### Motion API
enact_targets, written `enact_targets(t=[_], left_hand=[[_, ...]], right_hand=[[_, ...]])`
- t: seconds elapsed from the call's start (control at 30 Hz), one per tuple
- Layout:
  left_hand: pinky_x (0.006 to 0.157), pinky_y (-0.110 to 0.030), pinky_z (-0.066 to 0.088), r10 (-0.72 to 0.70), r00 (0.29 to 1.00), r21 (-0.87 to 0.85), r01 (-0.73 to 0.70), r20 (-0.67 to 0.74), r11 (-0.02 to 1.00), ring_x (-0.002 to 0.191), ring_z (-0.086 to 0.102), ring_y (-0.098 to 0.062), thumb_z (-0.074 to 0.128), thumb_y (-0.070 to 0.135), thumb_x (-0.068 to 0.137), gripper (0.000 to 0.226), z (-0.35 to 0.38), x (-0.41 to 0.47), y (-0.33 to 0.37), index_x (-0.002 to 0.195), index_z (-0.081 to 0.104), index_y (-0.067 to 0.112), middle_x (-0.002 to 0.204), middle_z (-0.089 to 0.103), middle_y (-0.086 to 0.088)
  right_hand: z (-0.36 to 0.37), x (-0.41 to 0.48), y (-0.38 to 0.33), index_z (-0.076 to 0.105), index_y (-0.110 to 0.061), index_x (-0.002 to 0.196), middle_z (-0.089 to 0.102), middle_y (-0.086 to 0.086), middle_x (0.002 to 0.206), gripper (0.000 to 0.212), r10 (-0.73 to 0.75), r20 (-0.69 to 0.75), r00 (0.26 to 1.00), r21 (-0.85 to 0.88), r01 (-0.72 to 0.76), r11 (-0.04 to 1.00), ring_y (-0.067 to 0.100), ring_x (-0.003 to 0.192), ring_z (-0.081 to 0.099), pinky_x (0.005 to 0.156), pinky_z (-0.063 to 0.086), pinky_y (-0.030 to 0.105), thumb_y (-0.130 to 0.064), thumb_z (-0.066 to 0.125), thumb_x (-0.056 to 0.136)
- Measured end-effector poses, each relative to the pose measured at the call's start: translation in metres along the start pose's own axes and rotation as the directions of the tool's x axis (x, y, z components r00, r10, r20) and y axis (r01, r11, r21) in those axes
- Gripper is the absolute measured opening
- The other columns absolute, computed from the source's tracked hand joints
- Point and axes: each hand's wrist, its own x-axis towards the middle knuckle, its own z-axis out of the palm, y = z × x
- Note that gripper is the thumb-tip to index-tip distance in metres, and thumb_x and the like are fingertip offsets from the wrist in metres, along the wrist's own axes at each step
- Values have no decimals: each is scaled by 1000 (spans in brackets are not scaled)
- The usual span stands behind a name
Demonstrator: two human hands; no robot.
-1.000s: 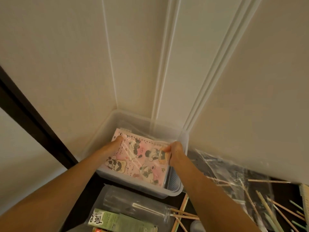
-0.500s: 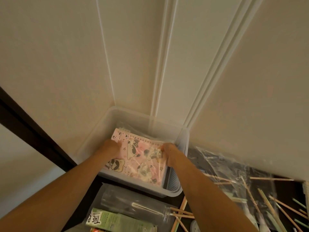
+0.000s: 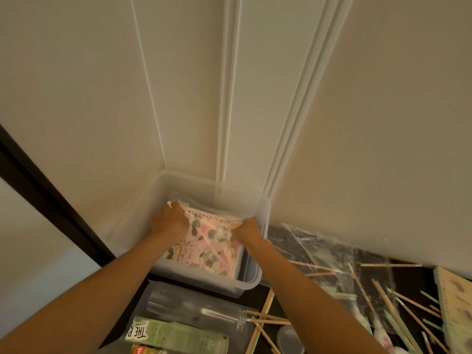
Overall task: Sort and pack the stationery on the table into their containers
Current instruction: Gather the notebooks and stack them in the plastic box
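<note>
A pink spiral notebook [image 3: 204, 251] with cartoon animals, wrapped in clear film, lies inside a translucent plastic bin [image 3: 158, 192] standing in the wall corner. My left hand [image 3: 169, 221] grips the notebook's far left corner, knuckles up. At the notebook's far right edge, my right hand [image 3: 249, 229] holds it close to the bin's right wall. Both forearms reach in over the bin's near rim. The fingertips are hidden under the hands.
In front of the bin lies a clear tube container [image 3: 194, 312] on its side and a green carton [image 3: 176, 335]. Several wooden and pale green pencils [image 3: 388, 300] and clear plastic sleeves [image 3: 319, 251] are scattered on the dark table to the right. Another notebook [image 3: 457, 300] sits at the right edge.
Both hands slid toward the notebook's far edge and pushed it lower and deeper into the bin, so it now lies flatter.
</note>
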Motion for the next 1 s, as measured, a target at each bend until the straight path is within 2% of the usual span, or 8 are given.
enact_targets(t=[0.13, 0.27, 0.37, 0.5, 0.6, 0.7, 0.8, 1.0], left_hand=[[93, -41, 46, 94, 995, -92, -97, -39, 991, 114, 50, -32, 44, 10, 93, 45, -8, -17, 25, 137, 34, 6, 136, 42, -15], [88, -37, 40, 171, 978, -216, -194, -120, 957, 116, 46, -33, 36, 9, 95, 37, -21, -54, 56, 131, 37, 4, 133, 43, -16], [87, -36, 39, 265, 940, -329, -325, -213, 887, 115, 46, -30, 38, 9, 93, 38, -22, -88, 82, 132, 39, 5, 132, 44, -14], [89, -35, 40, 409, 856, -339, -504, -316, 794, 115, 44, -24, 39, 11, 94, 38, 1, -144, 115, 132, 40, 10, 127, 47, -10], [92, -34, 40, 524, 813, -268, -580, -253, 769, 118, 42, -23, 37, 14, 96, 38, 34, -181, 135, 133, 38, 11, 130, 45, -8], [92, -34, 41, 576, 809, -269, -583, -113, 766, 120, 43, -22, 37, 17, 97, 40, 77, -208, 154, 137, 34, 15, 136, 40, -5], [89, -37, 44, 606, 795, -257, -586, 0, 768, 116, 47, -24, 39, 17, 96, 42, 128, -222, 169, 138, 32, 17, 136, 40, -5], [96, -37, 43, 612, 784, -297, -563, 105, 772, 125, 44, -26, 42, 14, 95, 52, 215, -221, 181, 144, 26, 17, 145, 36, -7]], right_hand=[[-26, -21, -3, 14, 4, 145, 34, 19, 144, 59, -55, 61, 997, 104, 48, 993, 30, 129, 40, 93, 38, 29, -5, 45, 95], [-60, -48, 10, 42, 0, 130, 55, 15, 113, 44, -77, 13, 997, 408, 65, 911, 28, 106, 56, 89, 48, 31, 3, 52, 87], [-93, -74, 35, 48, -2, 118, 57, 12, 85, 31, -45, -51, 998, 664, 67, 745, 23, 78, 61, 72, 51, 30, 5, 50, 88], [-136, -107, 97, 54, -9, 95, 58, 9, 80, 13, 56, -178, 982, 744, 97, 661, 17, 69, 60, 69, 51, 28, 1, 44, 93], [-153, -121, 160, 55, -10, 77, 53, 13, 75, 8, 203, -312, 928, 782, 129, 609, 20, 66, 52, 61, 43, 31, -9, 52, 84], [-169, -131, 221, 55, -7, 103, 52, 8, 87, 20, 324, -423, 846, 709, 86, 700, 22, 84, 49, 79, 45, 40, -12, 57, 83], [-174, -128, 266, 41, -8, 133, 53, 10, 106, 45, 321, -470, 822, 632, 59, 773, 22, 93, 47, 80, 37, 33, -14, 56, 91], [-164, -81, 316, 30, -2, 142, 45, 18, 136, 60, 242, -486, 840, 506, 44, 862, 31, 121, 45, 89, 39, 35, -21, 56, 92]])
